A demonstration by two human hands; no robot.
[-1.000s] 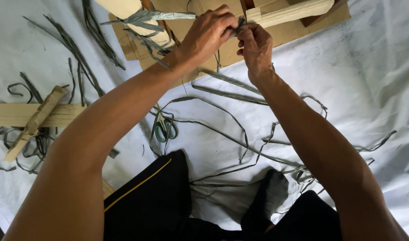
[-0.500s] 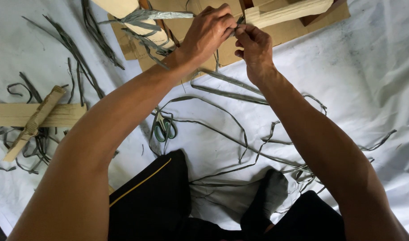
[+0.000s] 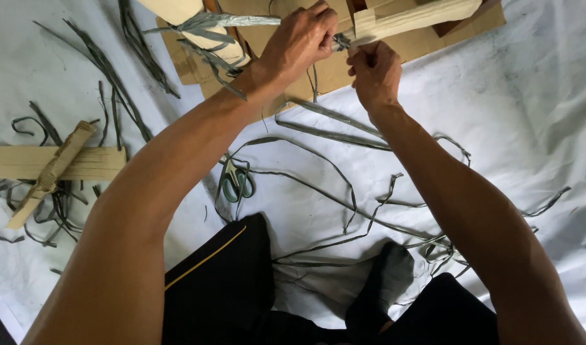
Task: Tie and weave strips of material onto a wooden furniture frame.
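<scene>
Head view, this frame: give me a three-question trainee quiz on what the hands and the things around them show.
1. True or false: both hands meet at the end of the wooden stick.
2. Which tool lies on the white sheet near the left forearm? A) hammer B) green-handled scissors C) pliers
3. Fill in: the loose grey strips lie scattered over the ____ sheet.

Key:
1. True. The left hand and the right hand both pinch the grey strip knot at the stick's end.
2. B, the green-handled scissors.
3. white
</scene>
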